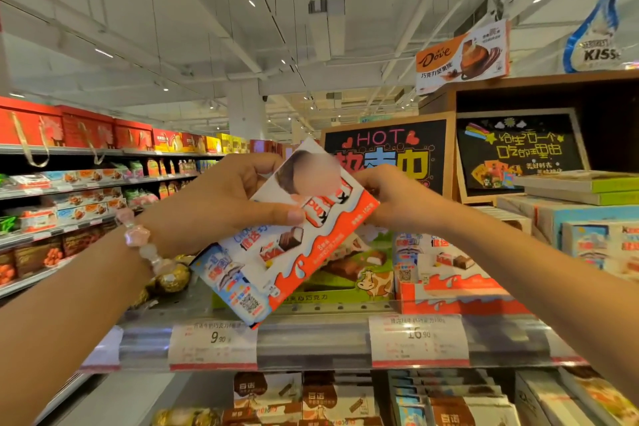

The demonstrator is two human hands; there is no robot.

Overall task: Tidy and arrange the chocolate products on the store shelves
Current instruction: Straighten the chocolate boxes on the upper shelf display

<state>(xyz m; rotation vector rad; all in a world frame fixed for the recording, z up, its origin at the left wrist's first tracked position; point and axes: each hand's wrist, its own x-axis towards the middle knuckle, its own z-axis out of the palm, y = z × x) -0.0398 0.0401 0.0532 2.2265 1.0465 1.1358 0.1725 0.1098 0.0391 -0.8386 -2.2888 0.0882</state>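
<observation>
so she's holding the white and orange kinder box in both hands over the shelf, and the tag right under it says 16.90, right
Not quite. In the head view, both the left hand and right hand do hold the white and orange Kinder box above the shelf edge, but the price tag under it reads 9.90. The 16.90 tag sits further right.

Bright, even store light falls from small ceiling spotlights (251, 3) and strip lamps, casting soft, faint shadows. Glare whitens the clear price rail (311, 339) below the grip, washing out its labels. The wide lens bows shelves and beams toward the edges. Both forearms and the far aisle look soft; a patch on the held chocolate box (304, 218) is blurred.
</observation>
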